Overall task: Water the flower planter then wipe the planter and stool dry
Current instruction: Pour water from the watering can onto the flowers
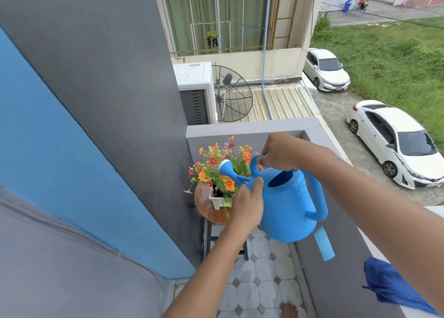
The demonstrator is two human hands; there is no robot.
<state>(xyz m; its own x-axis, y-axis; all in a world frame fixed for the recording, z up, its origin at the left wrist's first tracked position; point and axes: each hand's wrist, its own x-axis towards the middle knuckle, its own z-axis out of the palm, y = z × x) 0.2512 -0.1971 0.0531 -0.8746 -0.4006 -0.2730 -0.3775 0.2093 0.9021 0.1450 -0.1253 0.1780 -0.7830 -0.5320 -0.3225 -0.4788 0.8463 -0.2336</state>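
Blue watering can (288, 207), gripped by both hands, hangs beside the stool (206, 209) edge.

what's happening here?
A person on a balcony holds a blue watering can in both hands: right hand on the top handle, left hand at the base of the spout. The rose points at the flower planter on a round stool. No water visible. A blue cloth hangs nearby.
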